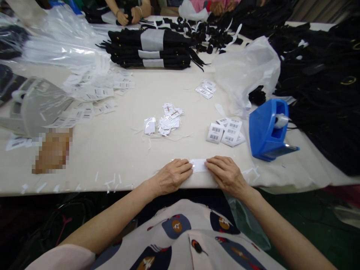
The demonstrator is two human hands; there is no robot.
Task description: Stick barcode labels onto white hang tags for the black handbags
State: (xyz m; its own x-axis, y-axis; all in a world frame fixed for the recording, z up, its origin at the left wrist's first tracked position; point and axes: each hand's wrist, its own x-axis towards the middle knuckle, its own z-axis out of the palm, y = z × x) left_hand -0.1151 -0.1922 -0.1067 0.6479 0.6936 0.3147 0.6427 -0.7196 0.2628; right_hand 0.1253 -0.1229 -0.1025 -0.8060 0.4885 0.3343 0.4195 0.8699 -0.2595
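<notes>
Near the front edge of the table, my left hand [174, 174] and my right hand [227, 175] press down on a narrow white tag strip [199, 165], one at each end. My fingers are close together and cover both ends of the strip; its middle shows blank. Just beyond lie small white hang tags in clear sleeves [170, 123], with thin strings around them. To the right of these, sheets of barcode stickers [231, 132] overlap near my right hand. A blue tape dispenser [267, 131] stands right of the stickers.
Black garments with grey bands [152, 41] are stacked across the table. A clear plastic bag [247, 71] and a dark cloth heap [323, 82] lie right. Left are a grey dispenser [39, 105] and barcode labels [84, 112]. Co-workers' hands [132, 15] are at the far side.
</notes>
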